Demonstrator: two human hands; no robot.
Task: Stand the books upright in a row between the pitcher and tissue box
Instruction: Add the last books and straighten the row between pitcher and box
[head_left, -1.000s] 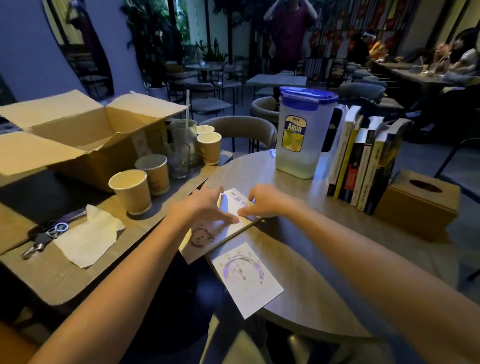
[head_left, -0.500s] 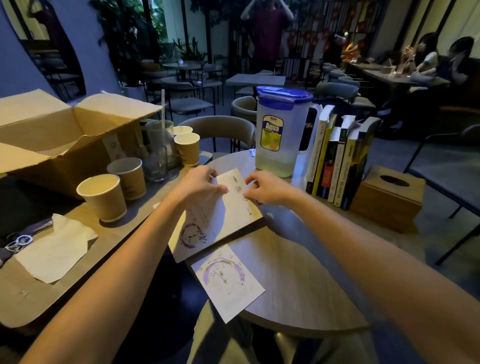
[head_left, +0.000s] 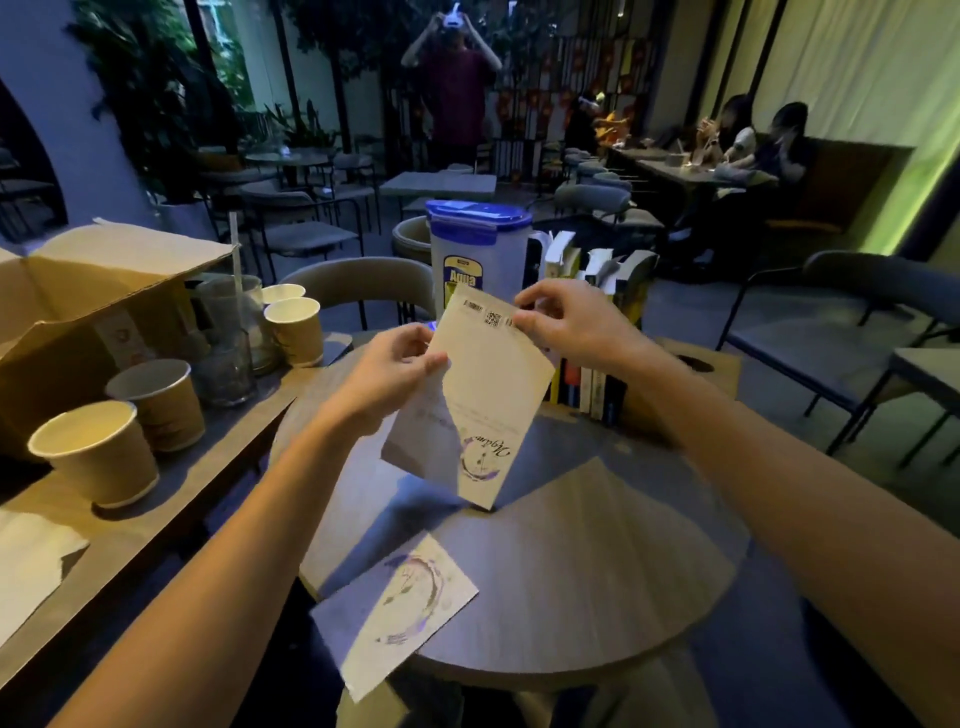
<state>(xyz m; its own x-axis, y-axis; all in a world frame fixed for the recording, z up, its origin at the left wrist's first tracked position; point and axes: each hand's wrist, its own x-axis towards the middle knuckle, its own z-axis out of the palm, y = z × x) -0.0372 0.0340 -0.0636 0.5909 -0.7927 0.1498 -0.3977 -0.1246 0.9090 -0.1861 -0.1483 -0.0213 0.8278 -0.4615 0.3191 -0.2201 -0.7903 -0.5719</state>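
Both my hands hold a thin white book (head_left: 483, 400) tilted up above the round wooden table (head_left: 597, 561). My left hand (head_left: 395, 374) pinches its left edge and my right hand (head_left: 566, 322) grips its top right corner by the barcode. Behind it stands a clear pitcher (head_left: 475, 249) with a blue lid. To the pitcher's right, several books (head_left: 597, 338) stand upright in a row, partly hidden by my right hand. The wooden tissue box (head_left: 701, 369) sits just right of that row. A second thin white book (head_left: 395, 608) lies flat, overhanging the table's near edge.
A side table on the left carries an open cardboard box (head_left: 78, 312), paper cups (head_left: 98, 452), glasses (head_left: 228, 338) and a napkin (head_left: 31, 571). Chairs stand behind the round table (head_left: 358, 286) and to the right (head_left: 852, 322). People are in the background.
The thin white book has gone from lying flat on the table to being lifted and tilted nearly upright in both hands. The camera view has tipped upward.
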